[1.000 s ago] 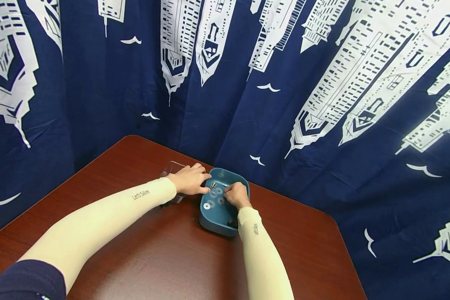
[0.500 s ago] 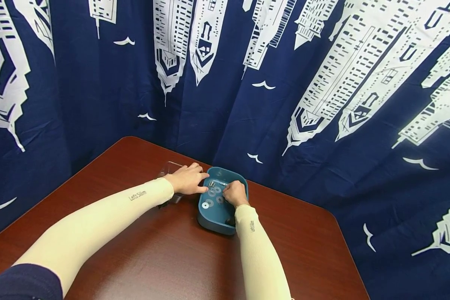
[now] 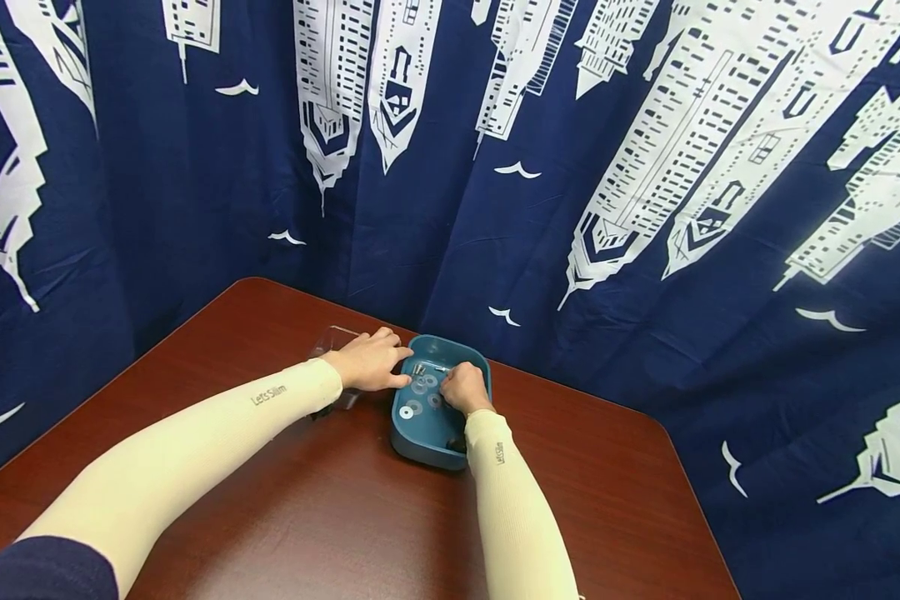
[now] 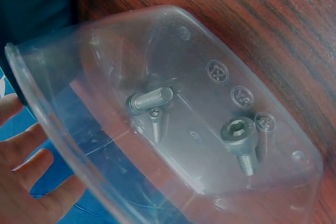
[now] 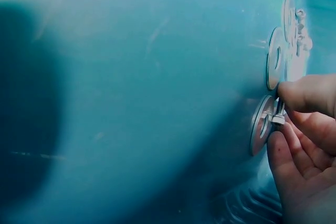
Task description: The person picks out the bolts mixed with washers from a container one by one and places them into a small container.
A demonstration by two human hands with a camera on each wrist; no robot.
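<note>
In the head view a blue bin (image 3: pixel 426 457) stands near the table's far edge, with several flat washers (image 3: pixel 407 412) inside. My right hand (image 3: pixel 467 388) reaches into it. Up close in the right wrist view, its thumb and fingers pinch a small bolt (image 5: pixel 279 118) beside a washer (image 5: pixel 259 125). My left hand (image 3: pixel 370 362), fingers spread, is at the bin's left rim. A clear plastic container (image 4: pixel 178 17) beside that hand holds a large socket-head bolt (image 4: pixel 240 136), another thick bolt (image 4: pixel 152 98) and a small screw (image 4: pixel 156 124).
More small metal fasteners (image 3: pixel 418 370) lie at the bin's far left part. A dark object (image 3: pixel 457 445) sits in its near right corner, partly hidden by the right sleeve. The brown table (image 3: pixel 330 517) meets a navy patterned curtain (image 3: pixel 450 250) behind.
The head view has shifted slightly, so everything appears a little further left. Both hands keep about the same places relative to the bin.
</note>
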